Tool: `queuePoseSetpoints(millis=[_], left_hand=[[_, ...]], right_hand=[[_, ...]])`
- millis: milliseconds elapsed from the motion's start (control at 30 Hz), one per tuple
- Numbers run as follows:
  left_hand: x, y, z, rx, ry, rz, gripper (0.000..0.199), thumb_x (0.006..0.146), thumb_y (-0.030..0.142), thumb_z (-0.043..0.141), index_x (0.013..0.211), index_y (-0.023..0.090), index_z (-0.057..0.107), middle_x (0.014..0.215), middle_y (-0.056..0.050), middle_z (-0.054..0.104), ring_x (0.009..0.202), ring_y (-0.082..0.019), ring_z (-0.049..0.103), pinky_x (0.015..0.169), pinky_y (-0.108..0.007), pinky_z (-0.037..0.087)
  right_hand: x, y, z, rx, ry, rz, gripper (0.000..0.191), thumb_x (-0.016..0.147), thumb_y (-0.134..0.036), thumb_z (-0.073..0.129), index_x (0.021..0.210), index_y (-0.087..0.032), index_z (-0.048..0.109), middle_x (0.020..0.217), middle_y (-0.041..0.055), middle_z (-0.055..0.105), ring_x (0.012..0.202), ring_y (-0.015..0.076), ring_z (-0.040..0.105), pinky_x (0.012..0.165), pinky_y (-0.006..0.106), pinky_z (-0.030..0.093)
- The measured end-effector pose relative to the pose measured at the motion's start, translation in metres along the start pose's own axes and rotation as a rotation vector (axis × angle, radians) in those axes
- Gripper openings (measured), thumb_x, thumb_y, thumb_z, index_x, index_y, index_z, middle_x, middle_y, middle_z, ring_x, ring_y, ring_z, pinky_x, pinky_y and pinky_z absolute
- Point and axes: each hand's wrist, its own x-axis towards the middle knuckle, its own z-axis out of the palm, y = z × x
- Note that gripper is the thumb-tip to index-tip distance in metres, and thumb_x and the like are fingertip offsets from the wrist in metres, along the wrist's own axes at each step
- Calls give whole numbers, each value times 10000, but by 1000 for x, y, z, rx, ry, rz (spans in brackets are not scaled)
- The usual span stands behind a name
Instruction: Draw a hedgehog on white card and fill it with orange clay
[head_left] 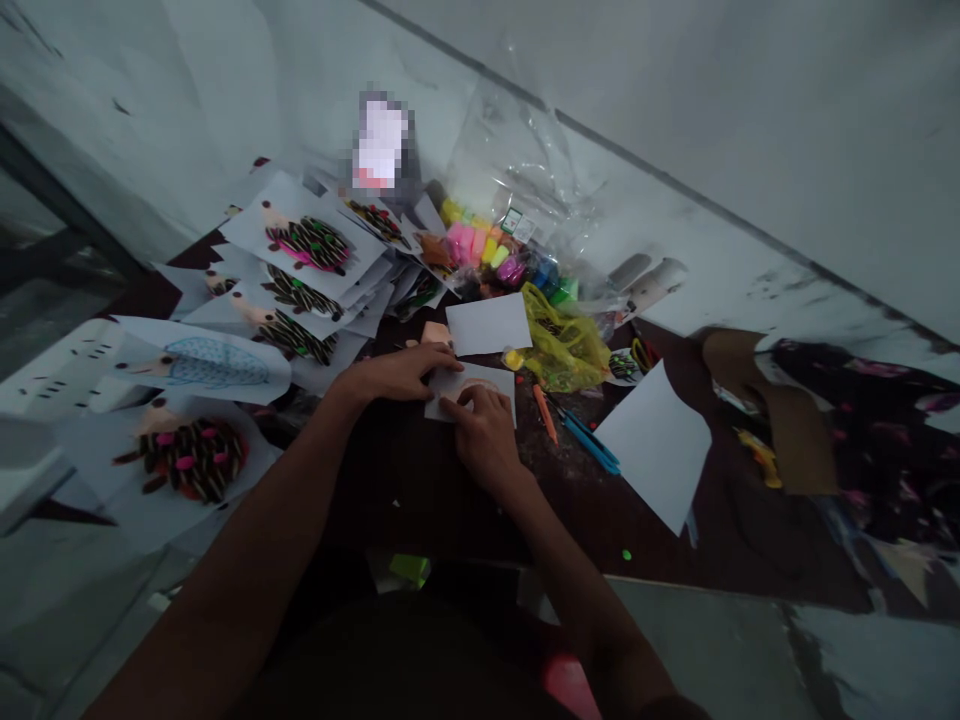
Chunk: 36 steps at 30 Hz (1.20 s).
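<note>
A small white sheet lies on the dark table, with a flat, skin-toned shape on it that my fingers partly cover. My left hand lies over the sheet's left edge, its fingers extended. On the right part of the sheet, my right hand presses down with curled fingers; whether anything is under the fingertips is hidden. Just behind my left hand sits a pale peach block. Another white sheet lies beyond the hands.
Hedgehog pictures are piled at the left. Bagged coloured clay and a yellow-green bag stand at the back. An orange tool, blue-handled scissors and white paper lie right; dark floral cloth is farther right.
</note>
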Motion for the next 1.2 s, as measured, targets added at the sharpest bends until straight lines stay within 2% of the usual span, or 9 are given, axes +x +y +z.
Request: queuePoseSetpoints(millis=[167,333,467,633,933,1200], left_hand=[[2,-2,1,19,3,18,644,770,123,596,1408,189,536,1526,-105,487,1443,-285,407,1174,-401,357],[2,-4,3,28,23,41,641,765,75,545,1398,178,533,1520,-99,489,1420,-251,436,1143,-351,390],[2,-4,3,29,29,44,652,748,65,538,1388,188,544,1508,-89,503,1411,-253,447,1129,-353,405],[3,-3,3,14,13,30,668,736,48,534,1398,132,536,1506,-132,495,1427,-256,429,1143,-348,386],[4,-3,4,53,35,30,619,780,73,536,1391,171,552,1494,-94,519,1430,-244,429,1154,-344,374],[3,-4,4,22,26,35,641,757,83,555,1393,162,546,1510,-115,497,1409,-254,447,1126,-351,403]], right_hand=[[2,5,2,18,56,8,462,931,-63,494,1305,-260,680,1164,107,630,1088,234,514,945,375,337],[8,4,4,5,56,-16,423,938,-80,497,1263,-255,705,1135,115,630,1085,249,507,949,384,339],[11,2,4,-3,47,-26,397,946,-92,490,1250,-224,708,1122,122,630,1085,259,500,958,392,340],[11,-1,6,8,48,-24,406,937,-80,483,1241,-226,709,1130,118,624,1086,256,493,966,399,343],[8,2,9,90,84,15,515,881,-38,491,1303,-255,691,1128,109,618,1098,251,505,969,403,354],[1,0,8,7,73,-12,436,944,-84,490,1285,-268,689,1132,108,612,1073,244,500,957,395,339]])
